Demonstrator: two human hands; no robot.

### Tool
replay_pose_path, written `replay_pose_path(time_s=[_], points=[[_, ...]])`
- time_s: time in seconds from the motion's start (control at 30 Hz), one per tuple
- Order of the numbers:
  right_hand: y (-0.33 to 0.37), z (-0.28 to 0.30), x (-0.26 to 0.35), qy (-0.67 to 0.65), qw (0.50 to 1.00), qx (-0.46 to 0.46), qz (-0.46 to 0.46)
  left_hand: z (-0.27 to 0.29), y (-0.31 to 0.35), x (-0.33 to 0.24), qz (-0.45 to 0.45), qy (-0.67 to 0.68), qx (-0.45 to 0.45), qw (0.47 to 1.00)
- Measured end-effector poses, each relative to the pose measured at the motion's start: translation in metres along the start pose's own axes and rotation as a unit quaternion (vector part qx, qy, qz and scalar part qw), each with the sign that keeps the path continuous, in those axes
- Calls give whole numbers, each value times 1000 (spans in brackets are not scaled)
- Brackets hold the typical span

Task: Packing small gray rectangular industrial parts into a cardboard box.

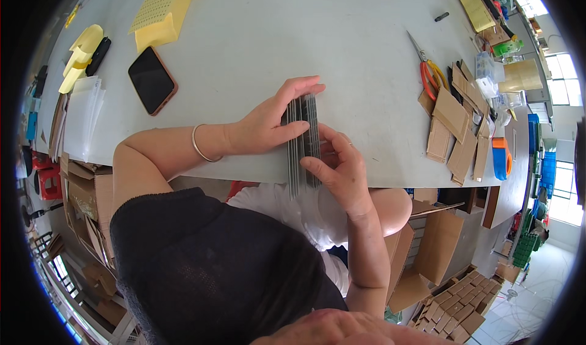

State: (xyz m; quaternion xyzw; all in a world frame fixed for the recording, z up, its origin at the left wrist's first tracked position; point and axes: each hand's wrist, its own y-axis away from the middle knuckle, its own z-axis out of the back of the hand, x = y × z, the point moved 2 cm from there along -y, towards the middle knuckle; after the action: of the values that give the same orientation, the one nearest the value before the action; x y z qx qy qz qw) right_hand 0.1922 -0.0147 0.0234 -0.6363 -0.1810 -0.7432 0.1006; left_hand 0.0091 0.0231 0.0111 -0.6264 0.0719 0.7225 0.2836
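A stack of thin dark strips with pale edges [293, 152] stands at the near edge of the white table, its lower end reaching past that edge over my lap. My left hand [285, 116] is closed round the upper part of the stack, thumb across its face and fingers over the far end. Lower down, my right hand [339, 165] grips the right side, thumb on the front and fingers curled behind. The exact kind of strips cannot be made out. The palms and some fingertips are hidden.
A phone [152, 80] lies left of my hands. Beyond it is a yellow paper pad [163, 12]. To the right are scissors [429, 70], cardboard pieces [452, 116] and an orange-and-blue tape roll [502, 159]. Clear sheets [84, 116] lie far left; an open carton [436, 247] stands below the table.
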Motion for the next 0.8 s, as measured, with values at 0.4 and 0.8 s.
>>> replay_pose_path(time_s=[0.4, 0.8], points=[[2, -1, -1, 2, 1000, 0, 7, -1, 1, 0, -4, 0, -1, 1000], [7, -1, 2, 97, 990, -2, 100, 0, -2, -4, -1, -64, 14, 998]])
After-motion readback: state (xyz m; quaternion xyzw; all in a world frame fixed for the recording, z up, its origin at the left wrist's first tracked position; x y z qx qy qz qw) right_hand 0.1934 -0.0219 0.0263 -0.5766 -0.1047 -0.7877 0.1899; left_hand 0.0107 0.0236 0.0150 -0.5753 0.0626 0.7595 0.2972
